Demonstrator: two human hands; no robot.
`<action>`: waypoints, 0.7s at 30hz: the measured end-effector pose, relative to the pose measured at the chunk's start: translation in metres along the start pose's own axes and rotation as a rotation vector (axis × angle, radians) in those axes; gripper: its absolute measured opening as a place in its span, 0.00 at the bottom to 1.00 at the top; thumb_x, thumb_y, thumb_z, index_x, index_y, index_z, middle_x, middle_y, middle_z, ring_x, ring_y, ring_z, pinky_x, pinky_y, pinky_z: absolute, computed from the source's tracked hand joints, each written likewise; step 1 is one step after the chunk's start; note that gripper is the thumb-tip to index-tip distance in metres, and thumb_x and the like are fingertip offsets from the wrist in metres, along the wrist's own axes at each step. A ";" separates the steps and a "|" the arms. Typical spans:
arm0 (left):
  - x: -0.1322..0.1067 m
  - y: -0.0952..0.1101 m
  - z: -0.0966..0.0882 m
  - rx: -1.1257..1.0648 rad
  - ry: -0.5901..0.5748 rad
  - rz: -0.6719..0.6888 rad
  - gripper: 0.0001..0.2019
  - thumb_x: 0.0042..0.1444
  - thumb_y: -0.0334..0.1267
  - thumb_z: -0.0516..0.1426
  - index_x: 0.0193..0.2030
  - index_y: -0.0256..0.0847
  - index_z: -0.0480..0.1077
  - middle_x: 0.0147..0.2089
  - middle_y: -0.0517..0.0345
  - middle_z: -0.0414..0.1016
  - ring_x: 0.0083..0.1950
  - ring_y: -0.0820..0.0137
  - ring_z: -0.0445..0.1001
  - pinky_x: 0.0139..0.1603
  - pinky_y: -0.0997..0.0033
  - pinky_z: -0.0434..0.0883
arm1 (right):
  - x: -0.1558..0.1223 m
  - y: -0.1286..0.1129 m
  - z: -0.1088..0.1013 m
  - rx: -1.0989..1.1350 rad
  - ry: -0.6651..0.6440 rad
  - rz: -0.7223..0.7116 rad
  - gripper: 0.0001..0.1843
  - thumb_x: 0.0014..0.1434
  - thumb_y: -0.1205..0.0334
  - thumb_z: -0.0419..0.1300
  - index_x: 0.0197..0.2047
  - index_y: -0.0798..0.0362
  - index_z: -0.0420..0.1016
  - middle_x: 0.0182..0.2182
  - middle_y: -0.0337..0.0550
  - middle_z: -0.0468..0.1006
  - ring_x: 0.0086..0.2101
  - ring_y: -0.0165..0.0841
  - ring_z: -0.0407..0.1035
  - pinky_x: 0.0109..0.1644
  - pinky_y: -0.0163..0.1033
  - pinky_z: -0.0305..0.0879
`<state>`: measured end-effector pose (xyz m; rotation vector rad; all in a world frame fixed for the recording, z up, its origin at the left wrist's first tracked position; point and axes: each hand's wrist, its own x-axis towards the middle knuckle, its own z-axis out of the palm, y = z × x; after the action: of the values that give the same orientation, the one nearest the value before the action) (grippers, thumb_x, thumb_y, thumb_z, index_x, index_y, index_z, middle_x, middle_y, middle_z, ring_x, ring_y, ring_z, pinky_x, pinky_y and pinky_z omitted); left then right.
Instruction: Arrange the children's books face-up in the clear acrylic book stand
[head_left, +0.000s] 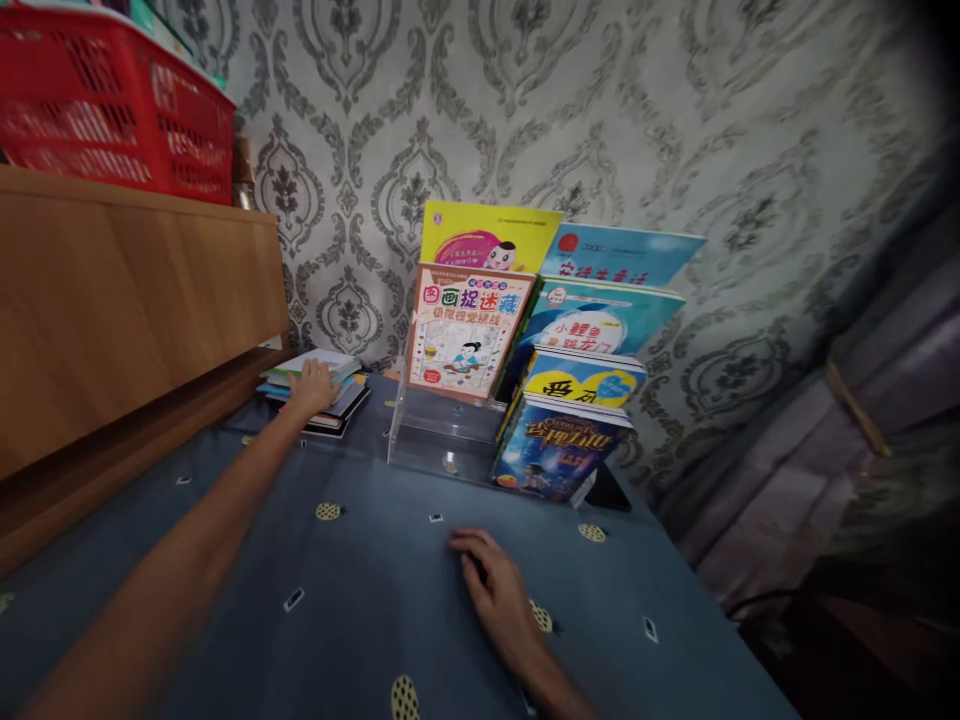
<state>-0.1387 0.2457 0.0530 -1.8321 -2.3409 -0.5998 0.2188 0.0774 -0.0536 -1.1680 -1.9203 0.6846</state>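
My left hand (311, 387) reaches far forward onto a low pile of books (346, 405) by the wooden cabinet. Its fingers lie spread over the top book, which has a pale green and white cover. My right hand (491, 590) hovers over or rests on the blue cloth, fingers loosely bent and apart, holding nothing. Ahead of it stands a clear tiered book rack (431, 450). An orange-bordered picture book (472, 335) and a yellow book (491, 230) lean in its left column. Blue and teal books, among them a dark blue one (555, 450), fill the right column.
A wooden cabinet (135, 300) bounds the left side, with a red plastic basket (120, 110) on top. The patterned wall (360, 180) closes off the back. Blue cloth (360, 560) with pineapple prints covers the table, and a curtain (795, 480) hangs at the right.
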 end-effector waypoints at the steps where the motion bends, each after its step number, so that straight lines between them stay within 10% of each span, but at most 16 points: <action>1: 0.002 -0.006 0.004 0.021 -0.018 -0.007 0.30 0.63 0.44 0.51 0.68 0.27 0.61 0.73 0.25 0.53 0.75 0.40 0.47 0.68 0.28 0.49 | -0.001 0.000 0.000 0.001 0.006 0.004 0.18 0.62 0.59 0.50 0.41 0.48 0.82 0.48 0.53 0.81 0.50 0.45 0.76 0.56 0.55 0.72; 10: 0.037 -0.035 0.019 0.201 -0.282 0.002 0.39 0.61 0.59 0.49 0.72 0.35 0.56 0.75 0.34 0.51 0.75 0.40 0.49 0.67 0.26 0.48 | -0.002 -0.002 -0.002 0.027 0.010 0.019 0.17 0.64 0.58 0.50 0.40 0.45 0.82 0.47 0.51 0.82 0.49 0.45 0.77 0.55 0.52 0.73; 21: 0.025 -0.043 0.004 0.280 -0.223 0.090 0.24 0.61 0.54 0.52 0.53 0.39 0.75 0.59 0.37 0.75 0.60 0.44 0.71 0.59 0.38 0.64 | 0.011 -0.011 0.007 0.129 -0.027 0.024 0.18 0.64 0.53 0.53 0.43 0.51 0.81 0.39 0.50 0.82 0.41 0.41 0.78 0.47 0.45 0.74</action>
<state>-0.1852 0.2612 0.0472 -1.9417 -2.3118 -0.0522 0.2048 0.0816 -0.0450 -1.1080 -1.8580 0.8282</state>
